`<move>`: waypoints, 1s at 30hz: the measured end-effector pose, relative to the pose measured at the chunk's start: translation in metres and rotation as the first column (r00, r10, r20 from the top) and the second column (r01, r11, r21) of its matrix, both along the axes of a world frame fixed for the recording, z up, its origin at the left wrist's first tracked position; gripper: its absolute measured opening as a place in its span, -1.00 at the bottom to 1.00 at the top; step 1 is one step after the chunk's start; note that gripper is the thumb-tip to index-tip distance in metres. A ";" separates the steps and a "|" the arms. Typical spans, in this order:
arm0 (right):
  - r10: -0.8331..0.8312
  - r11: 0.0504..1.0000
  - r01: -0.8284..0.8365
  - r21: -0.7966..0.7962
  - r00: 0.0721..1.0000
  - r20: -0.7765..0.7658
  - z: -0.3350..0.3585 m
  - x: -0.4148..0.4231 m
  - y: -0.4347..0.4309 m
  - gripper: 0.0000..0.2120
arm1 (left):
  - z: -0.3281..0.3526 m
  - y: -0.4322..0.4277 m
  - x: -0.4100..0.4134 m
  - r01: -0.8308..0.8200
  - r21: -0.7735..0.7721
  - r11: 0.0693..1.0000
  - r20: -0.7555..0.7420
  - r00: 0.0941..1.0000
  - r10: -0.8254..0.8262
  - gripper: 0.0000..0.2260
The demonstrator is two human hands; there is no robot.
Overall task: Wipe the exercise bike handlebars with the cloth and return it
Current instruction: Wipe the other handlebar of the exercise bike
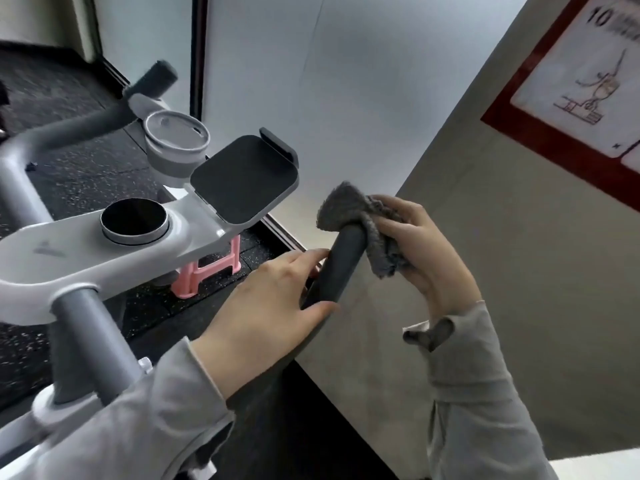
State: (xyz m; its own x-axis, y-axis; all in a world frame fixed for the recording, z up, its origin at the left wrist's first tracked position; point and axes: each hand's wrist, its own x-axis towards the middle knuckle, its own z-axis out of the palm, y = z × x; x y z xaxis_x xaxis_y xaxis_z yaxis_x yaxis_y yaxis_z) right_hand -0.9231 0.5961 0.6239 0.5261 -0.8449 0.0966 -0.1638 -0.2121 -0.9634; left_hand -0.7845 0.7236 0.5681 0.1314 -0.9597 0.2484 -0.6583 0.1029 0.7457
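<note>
Clamps cloth [349, 209] in right hand [426, 251], draped over tip of handlebar grip [341, 268]; brackets grip just below with left hand [263, 306], thumb underneath. Risks slipping off rounded end, loose hem dragging, underside missed.

The right hand [426, 251] is pressing a grey cloth [360, 220] over the tip of the dark handlebar grip [337, 268] while the left hand [266, 306] is gripping it lower down.

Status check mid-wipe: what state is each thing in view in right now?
near grip: steadied, tip covered
cloth: bunched over the near grip's tip
left hand: holds the near grip
right hand: grips the cloth
far grip: bare, untouched
phone holder: empty
round display: dark
</note>
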 end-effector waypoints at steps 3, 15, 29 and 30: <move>-0.072 0.997 0.066 0.038 0.980 0.188 -0.025 -0.008 0.007 -0.82 | -0.003 -0.002 -0.001 -0.012 -0.014 1.000 -0.005 1.000 0.012 -0.48; -0.518 0.826 0.562 0.028 0.740 0.429 -0.061 0.022 0.043 -0.71 | -0.013 0.004 0.002 0.080 -0.006 0.997 -0.024 0.996 -0.080 -0.28; -0.723 0.656 0.748 0.105 0.583 0.370 -0.119 0.042 0.118 -0.80 | -0.042 0.060 0.021 0.106 -0.027 0.994 0.021 0.994 -0.105 -0.44; -0.732 0.647 0.755 0.112 0.573 0.368 -0.122 0.044 0.123 -0.81 | -0.043 0.065 0.024 0.112 -0.024 0.993 0.039 0.993 -0.111 -0.48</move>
